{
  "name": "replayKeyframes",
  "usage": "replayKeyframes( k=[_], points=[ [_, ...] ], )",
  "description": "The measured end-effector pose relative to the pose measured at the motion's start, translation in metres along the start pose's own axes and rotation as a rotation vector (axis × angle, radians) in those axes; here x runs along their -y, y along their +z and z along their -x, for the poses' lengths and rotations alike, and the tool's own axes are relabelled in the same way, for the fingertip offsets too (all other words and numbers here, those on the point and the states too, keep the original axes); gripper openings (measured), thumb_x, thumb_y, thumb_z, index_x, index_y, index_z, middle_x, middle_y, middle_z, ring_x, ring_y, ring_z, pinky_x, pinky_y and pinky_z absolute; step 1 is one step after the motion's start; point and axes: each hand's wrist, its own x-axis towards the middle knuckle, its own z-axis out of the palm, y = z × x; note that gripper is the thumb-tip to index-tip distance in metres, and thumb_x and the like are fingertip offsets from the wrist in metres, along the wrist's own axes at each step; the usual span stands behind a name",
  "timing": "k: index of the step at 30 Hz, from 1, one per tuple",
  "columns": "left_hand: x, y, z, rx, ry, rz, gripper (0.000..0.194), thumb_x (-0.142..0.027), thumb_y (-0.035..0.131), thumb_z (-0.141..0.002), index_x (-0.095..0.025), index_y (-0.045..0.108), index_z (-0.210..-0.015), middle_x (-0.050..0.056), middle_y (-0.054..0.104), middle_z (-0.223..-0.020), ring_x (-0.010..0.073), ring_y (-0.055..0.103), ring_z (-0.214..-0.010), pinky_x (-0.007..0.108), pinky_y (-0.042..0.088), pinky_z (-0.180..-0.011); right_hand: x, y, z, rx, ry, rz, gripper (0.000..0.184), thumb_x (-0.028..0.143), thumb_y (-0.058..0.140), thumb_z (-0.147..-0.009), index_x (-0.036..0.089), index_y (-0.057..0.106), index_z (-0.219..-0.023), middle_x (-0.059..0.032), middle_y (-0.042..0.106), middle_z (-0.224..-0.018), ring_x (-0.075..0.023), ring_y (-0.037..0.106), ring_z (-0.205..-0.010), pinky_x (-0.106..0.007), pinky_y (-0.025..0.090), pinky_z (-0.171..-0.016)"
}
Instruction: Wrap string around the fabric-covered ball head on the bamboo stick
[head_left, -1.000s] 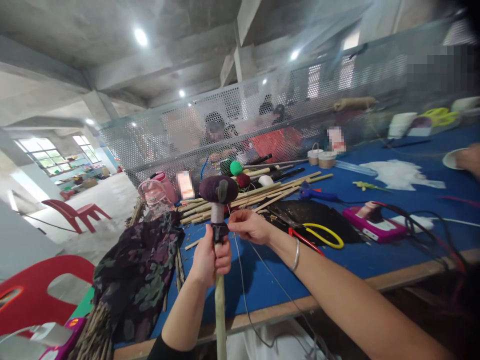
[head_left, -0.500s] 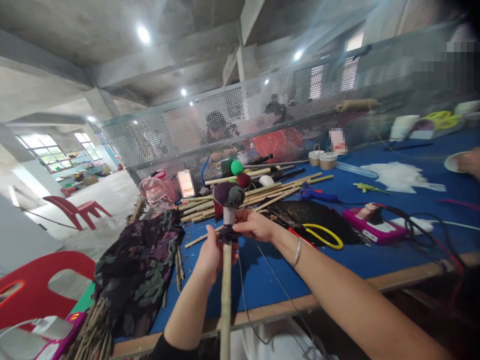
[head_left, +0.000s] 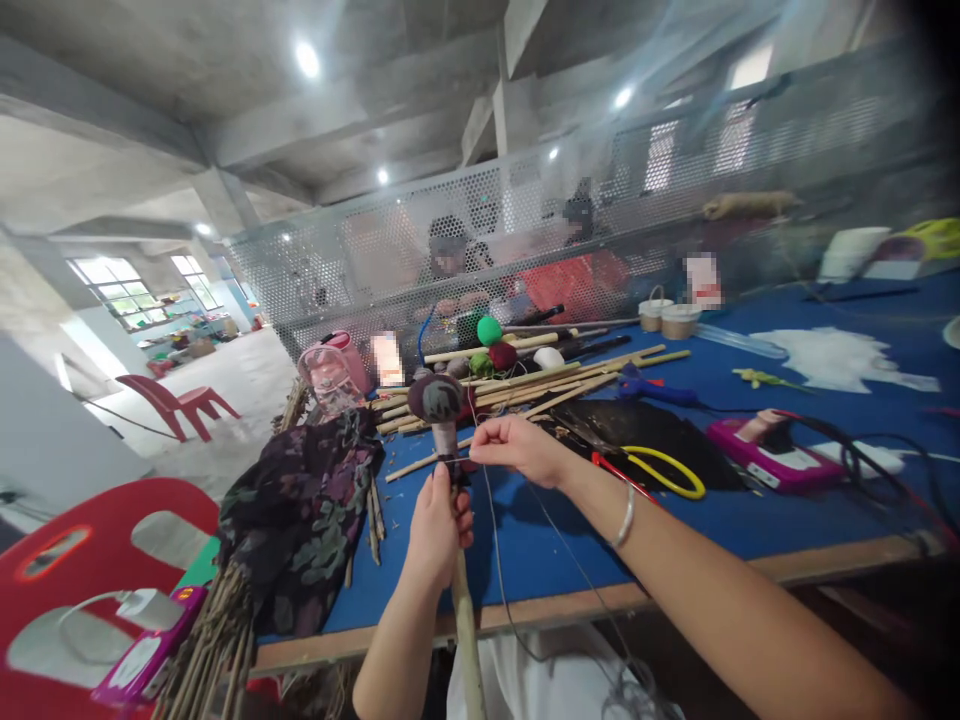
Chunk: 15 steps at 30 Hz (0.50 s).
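My left hand is wrapped round a pale wooden stick, just below its top end. A rounded head covered in dark patterned cloth sits on top of the stick, with a light band under it and dark material gathered at the neck. Close by on the right, my right hand pinches a thin grey thread beside the neck. The thread hangs down past the table edge towards a loose tangle near my lap.
Several wooden sticks, balls of yarn and scissors with yellow and red handles lie beyond my hands. A blue glue gun and purple power strip are right. Dark floral cloth lies left. People sit behind a perforated screen.
My right hand has drawn slightly away from the neck, with the thread now showing at its fingers. My left thumb has moved up against the neck. The view has shifted a little.
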Motion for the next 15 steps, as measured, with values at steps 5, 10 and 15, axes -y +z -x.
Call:
replayKeyframes(
  k=[5, 10, 15],
  points=[
    [0.011, -0.001, 0.012, 0.028, 0.040, -0.085, 0.041, -0.061, 0.039, -0.077, -0.021, 0.043, -0.086, -0.007, 0.036, -0.055, 0.0045, 0.027, -0.037, 0.015, 0.017, -0.033, 0.013, 0.007, 0.014, -0.008, 0.126, -0.158, 0.026, 0.031, 0.071, -0.058, 0.014, 0.052, -0.064, 0.0073, 0.047, -0.045, -0.0010, 0.021, -0.032, -0.019, 0.010, -0.033],
    [0.014, -0.004, 0.019, 0.023, 0.079, -0.032, 0.040, -0.061, 0.039, -0.077, -0.021, 0.037, -0.078, -0.008, 0.034, -0.054, 0.0043, 0.027, -0.038, 0.015, 0.019, -0.033, 0.000, 0.015, 0.029, -0.087, 0.190, -0.135, 0.024, 0.030, 0.070, -0.058, 0.014, 0.052, -0.063, 0.0096, 0.037, -0.040, -0.0018, 0.021, -0.032, -0.019, 0.011, -0.032],
    [0.017, -0.010, 0.024, 0.098, 0.051, 0.028, 0.040, -0.061, 0.041, -0.076, -0.021, 0.035, -0.075, -0.009, 0.032, -0.053, 0.0037, 0.024, -0.036, 0.014, 0.017, -0.033, -0.010, 0.017, 0.041, -0.139, 0.185, -0.097, 0.026, 0.032, 0.070, -0.060, 0.014, 0.052, -0.064, 0.0097, 0.035, -0.042, -0.0020, 0.021, -0.034, -0.019, 0.011, -0.033]
  ],
)
